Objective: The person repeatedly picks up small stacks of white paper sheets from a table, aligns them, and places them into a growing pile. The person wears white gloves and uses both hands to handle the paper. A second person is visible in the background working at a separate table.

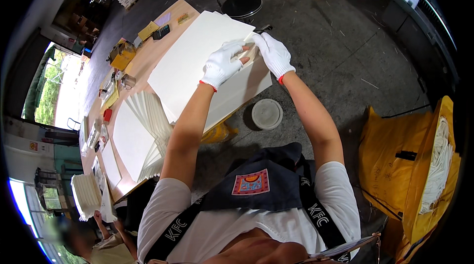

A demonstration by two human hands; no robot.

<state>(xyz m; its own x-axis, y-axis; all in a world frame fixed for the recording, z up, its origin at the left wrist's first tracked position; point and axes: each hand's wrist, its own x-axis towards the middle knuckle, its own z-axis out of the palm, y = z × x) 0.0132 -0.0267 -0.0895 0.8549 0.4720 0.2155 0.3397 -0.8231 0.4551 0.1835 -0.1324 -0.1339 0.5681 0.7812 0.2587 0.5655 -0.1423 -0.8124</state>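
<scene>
A pile of large white sheets (197,46) lies on the wooden table, its layers slightly out of line. My left hand (222,64), in a white knit glove with bare fingertips, rests on the top sheet with its fingers apart. My right hand (274,54), gloved in white with a red cuff, is at the pile's right edge. Its fingers are pressed together over the sheets' edge; the thumb is hidden. Between the two hands part of a sheet's edge looks raised and shaded.
Fanned white sheets (140,135) lie nearer on the table (173,12), beyond them a yellow box (122,55) and a calculator (161,32). A round grey-lidded bucket (267,114), black chair (241,4) and yellow sack (395,160) stand around. A co-worker (98,244) handles sheets at lower left.
</scene>
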